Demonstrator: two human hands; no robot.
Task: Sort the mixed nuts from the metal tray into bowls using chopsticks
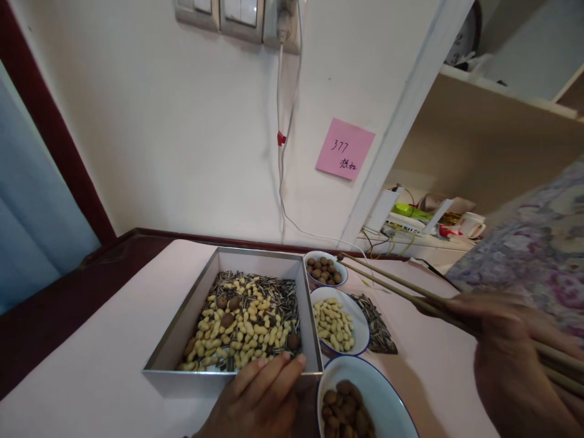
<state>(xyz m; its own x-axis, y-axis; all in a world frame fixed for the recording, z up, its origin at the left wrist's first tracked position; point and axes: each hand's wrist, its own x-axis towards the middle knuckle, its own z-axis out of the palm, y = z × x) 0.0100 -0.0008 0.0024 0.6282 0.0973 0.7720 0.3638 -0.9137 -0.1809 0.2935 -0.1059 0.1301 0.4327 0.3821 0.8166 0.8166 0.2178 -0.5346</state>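
At scene right, right hand (511,344) closed around wooden chopsticks (410,291), tips beside far bowl (325,254). Left hand (264,392): fingers over near rim of metal tray (311,347) holding peanuts (255,328); grip cannot be told. Pale-covered worktop (91,359); white wall (182,134) beyond.

On the worktop (109,365), the tray (310,322) stands to the left; in it lie peanuts (249,328), seeds (287,292) and some round nuts (227,320). Along its right side stand the far bowl (323,254) with round nuts, the middle bowl (362,325) with peanuts, and the near bowl (385,395) with other nuts (347,407). Right of the middle bowl lies a seed pile (376,328). The chopsticks (410,296) have their tips near the far bowl's edge.
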